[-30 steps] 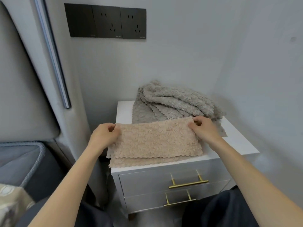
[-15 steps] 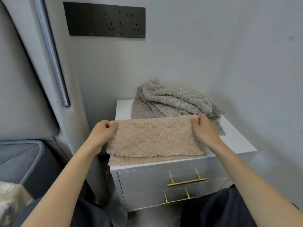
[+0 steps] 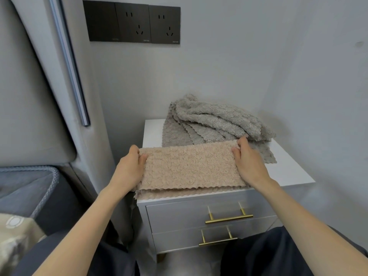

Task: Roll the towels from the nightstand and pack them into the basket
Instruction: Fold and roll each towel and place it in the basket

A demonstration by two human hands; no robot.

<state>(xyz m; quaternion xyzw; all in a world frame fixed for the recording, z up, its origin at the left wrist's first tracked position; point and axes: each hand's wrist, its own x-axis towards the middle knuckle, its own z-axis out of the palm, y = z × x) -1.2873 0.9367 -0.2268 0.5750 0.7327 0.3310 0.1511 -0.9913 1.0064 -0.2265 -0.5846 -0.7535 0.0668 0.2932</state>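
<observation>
Both hands grip the beige towel (image 3: 191,168) at the nightstand's (image 3: 288,172) front edge: left hand (image 3: 129,170) pinching its left end, right hand (image 3: 249,162) its right end. Grey towels (image 3: 215,124) heap behind it.

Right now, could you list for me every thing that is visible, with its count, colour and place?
beige towel: one, beige, folded, front of the nightstand top
grey towels: a pile, count unclear, grey, back of the nightstand top
nightstand: one, white top, grey drawers, in the corner
drawer handles: two, gold, drawer fronts
socket panel: one, black, wall above
headboard: one, grey, left
bedding: grey, lower left
trousers: dark, bottom
left hand: one, holds the towel's left end
right hand: one, holds the towel's right end
</observation>
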